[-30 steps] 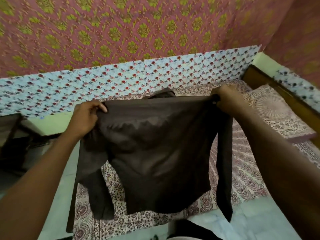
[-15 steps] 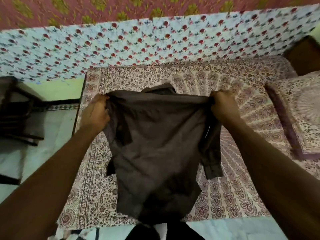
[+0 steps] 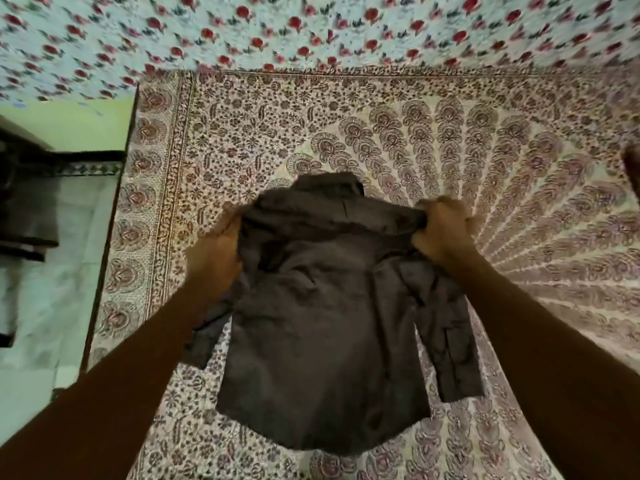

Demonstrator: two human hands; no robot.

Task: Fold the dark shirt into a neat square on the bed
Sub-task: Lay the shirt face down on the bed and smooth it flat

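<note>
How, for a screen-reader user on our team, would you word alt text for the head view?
A person's left hand and right hand grip a dark shirt by its shoulders over a bed in maroon floral print. The collar points away from the viewer, and both sleeves are crumpled at its sides.

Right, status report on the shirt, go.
Left hand grips one shoulder, right hand the other. Dark shirt unfolded, collar away, over the bed. Sleeves crumpled at both sides.

Red-flowered wall cloth [image 3: 311, 29], green wall strip [image 3: 69, 119], dark furniture [image 3: 24, 209], pale floor [image 3: 45, 306]
</note>
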